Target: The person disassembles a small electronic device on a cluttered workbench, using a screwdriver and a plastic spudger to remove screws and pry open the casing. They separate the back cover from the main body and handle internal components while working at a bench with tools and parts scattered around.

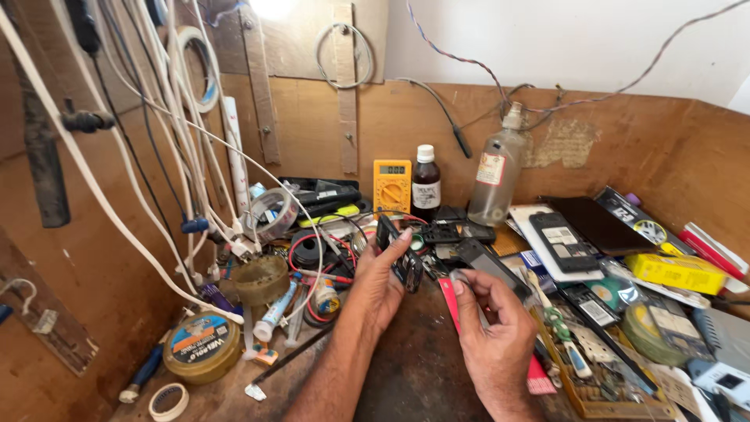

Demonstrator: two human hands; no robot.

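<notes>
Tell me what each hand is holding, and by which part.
The left hand grips a small black mobile phone by its side edges. The right hand pinches a small object at its fingertips; what it is cannot be told.

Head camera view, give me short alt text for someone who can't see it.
A person's left hand holds a small dark phone part above a cluttered wooden workbench, while the right hand pinches a small tool beside it. A yellow multimeter, two bottles and dismantled phones lie behind.

Yellow multimeter (391, 185), dark bottle (426, 184), clear bottle (497, 178), tape roll (168, 402).
</notes>
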